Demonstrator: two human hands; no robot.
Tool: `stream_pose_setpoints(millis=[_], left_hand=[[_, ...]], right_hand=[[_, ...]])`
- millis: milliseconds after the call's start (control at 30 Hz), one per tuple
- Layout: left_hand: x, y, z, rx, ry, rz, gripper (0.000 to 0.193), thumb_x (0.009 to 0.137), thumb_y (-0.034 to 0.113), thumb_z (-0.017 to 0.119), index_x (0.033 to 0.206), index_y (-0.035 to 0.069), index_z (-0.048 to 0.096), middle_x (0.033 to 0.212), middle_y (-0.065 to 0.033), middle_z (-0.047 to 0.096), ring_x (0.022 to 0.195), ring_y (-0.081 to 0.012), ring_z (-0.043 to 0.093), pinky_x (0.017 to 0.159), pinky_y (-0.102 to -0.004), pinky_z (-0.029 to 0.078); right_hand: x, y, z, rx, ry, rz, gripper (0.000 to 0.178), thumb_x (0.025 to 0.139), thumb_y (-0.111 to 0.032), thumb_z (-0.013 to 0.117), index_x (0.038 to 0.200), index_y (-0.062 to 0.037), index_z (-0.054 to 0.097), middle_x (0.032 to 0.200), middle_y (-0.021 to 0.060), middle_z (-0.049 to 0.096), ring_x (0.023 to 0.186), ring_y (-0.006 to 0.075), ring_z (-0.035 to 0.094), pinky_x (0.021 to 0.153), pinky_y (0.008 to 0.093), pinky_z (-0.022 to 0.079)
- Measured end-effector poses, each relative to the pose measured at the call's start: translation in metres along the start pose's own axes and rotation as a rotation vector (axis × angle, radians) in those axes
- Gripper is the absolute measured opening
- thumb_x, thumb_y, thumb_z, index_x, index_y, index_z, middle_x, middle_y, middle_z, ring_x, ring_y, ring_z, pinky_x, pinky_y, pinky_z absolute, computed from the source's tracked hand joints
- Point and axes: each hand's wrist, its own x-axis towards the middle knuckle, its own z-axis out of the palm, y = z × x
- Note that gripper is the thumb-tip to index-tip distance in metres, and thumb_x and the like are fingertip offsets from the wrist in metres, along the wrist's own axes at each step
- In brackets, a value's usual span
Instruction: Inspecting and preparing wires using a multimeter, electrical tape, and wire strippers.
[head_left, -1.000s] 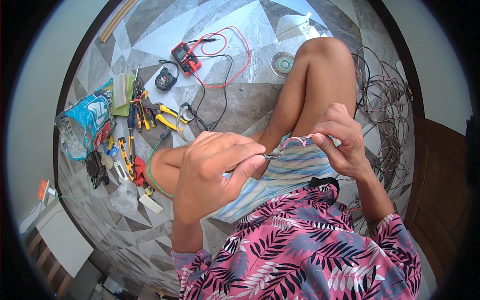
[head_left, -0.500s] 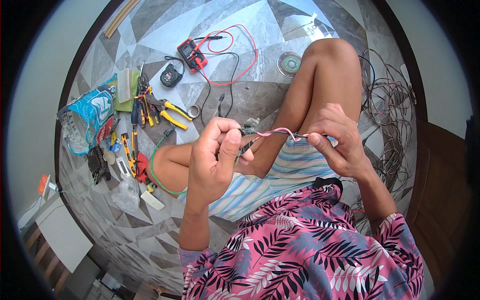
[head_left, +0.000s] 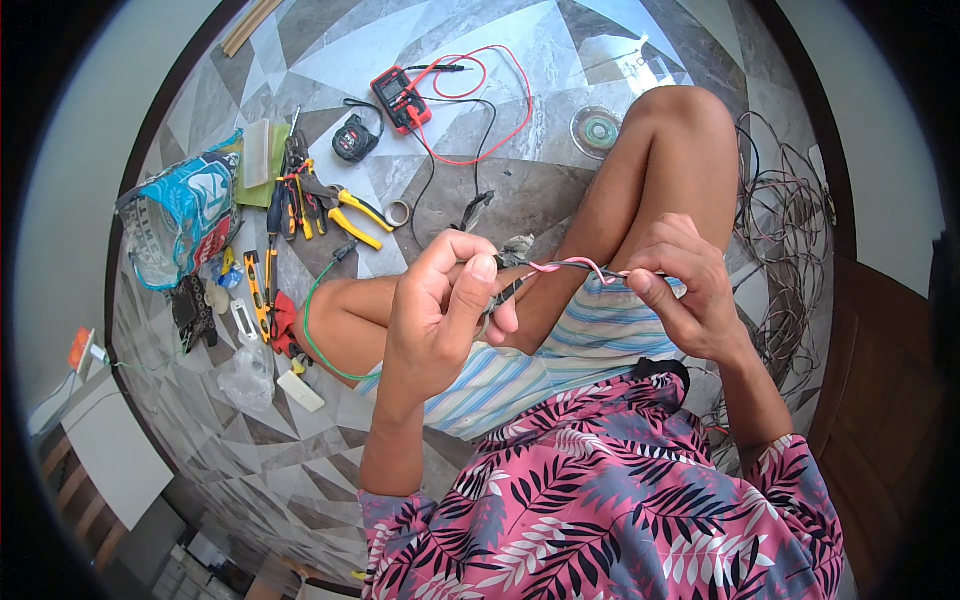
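A twisted pair of pink and black wires [head_left: 603, 272] stretches between my two hands above my lap. My left hand [head_left: 440, 310] pinches its left end between thumb and fingers, where dark, tape-like pieces and a crumpled greyish scrap [head_left: 517, 249] stick out. The exact joint there is partly hidden by the fingers. My right hand [head_left: 685, 285] is closed on the other end of the pair, thumb against the bent forefinger. A green wire [head_left: 318, 330] with a dark connector loops over my leg, left of my left hand.
On the tiled floor lie a red multimeter [head_left: 400, 100] with leads, a tape measure [head_left: 355, 139], yellow-handled pliers [head_left: 352, 217], a tape roll [head_left: 398, 213], a utility knife [head_left: 258, 298] and a blue plastic bag [head_left: 185, 220]. Tangled wires [head_left: 785, 240] lie at the right.
The whole view has shifted slightly, so the floor items sit a little further right. Both hands keep their hold on the twisted wires, with the twist between them nearly the same.
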Motion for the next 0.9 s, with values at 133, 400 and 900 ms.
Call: stream_pose_setpoints(millis=[133, 400, 900], left_hand=[[-0.001, -0.006, -0.008, 0.03, -0.031, 0.058, 0.021, 0.103, 0.022, 0.053, 0.101, 0.001, 0.055, 0.071, -0.0029, 0.061, 0.06, -0.0036, 0.054, 0.054, -0.0188, 0.043], [-0.002, -0.018, -0.008, 0.182, 0.001, 0.085, 0.023, 0.104, 0.022, 0.054, 0.095, 0.001, 0.055, 0.07, -0.0029, 0.062, 0.066, -0.0052, 0.057, 0.06, -0.0221, 0.046], [-0.019, -0.067, -0.008, 0.505, 0.194, 0.538, 0.013, 0.092, 0.011, 0.064, 0.095, 0.001, 0.057, 0.088, -0.0133, 0.058, 0.077, -0.0315, 0.061, 0.067, -0.0384, 0.046]], right_hand=[[0.002, 0.0, 0.001, 0.005, -0.008, 0.009, 0.01, 0.087, -0.011, 0.068, 0.081, -0.0038, 0.064, 0.073, 0.0061, 0.056, 0.073, 0.0247, 0.052, 0.074, 0.0365, 0.038], [0.005, -0.001, 0.0, -0.014, -0.008, -0.023, 0.009, 0.086, -0.011, 0.069, 0.082, -0.0041, 0.064, 0.074, 0.0065, 0.056, 0.073, 0.0252, 0.052, 0.073, 0.0365, 0.038], [0.033, -0.022, 0.003, -0.235, -0.35, 0.069, 0.007, 0.081, -0.006, 0.07, 0.085, -0.0002, 0.068, 0.083, 0.0117, 0.062, 0.079, 0.0309, 0.058, 0.074, 0.0392, 0.044]])
